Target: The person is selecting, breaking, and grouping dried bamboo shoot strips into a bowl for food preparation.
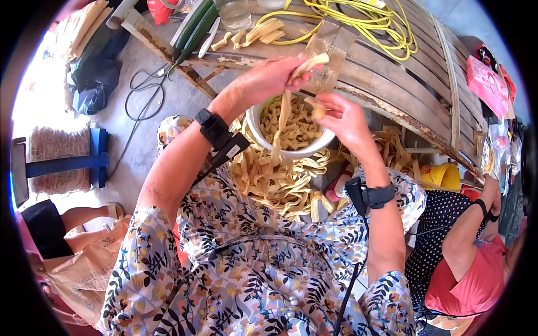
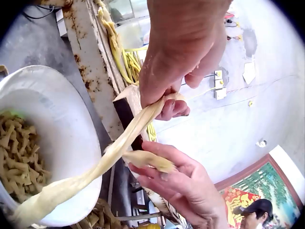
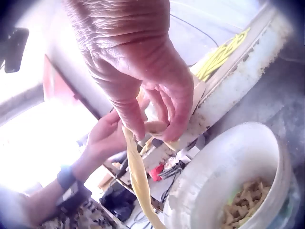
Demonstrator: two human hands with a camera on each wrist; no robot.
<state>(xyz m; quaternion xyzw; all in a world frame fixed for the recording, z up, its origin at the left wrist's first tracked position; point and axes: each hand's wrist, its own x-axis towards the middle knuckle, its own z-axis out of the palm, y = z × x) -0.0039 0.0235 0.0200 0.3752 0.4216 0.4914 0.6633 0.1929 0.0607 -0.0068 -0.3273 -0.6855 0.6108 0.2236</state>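
Observation:
My left hand grips a long, pale yellow twisted strip near its top end, and the rest hangs down over the white bucket. To the right, my right hand pinches a short pale piece between thumb and fingers. In the left wrist view this short piece lies close beside the strip. Short knotted pieces fill part of the bucket. More loose strips lie heaped below it, near the lap.
A slatted bench with a rusty edge stands beyond the bucket, bearing a coiled yellow cord, green cucumbers, a glass and several short pieces. A yellow bucket and a seated person are at the right.

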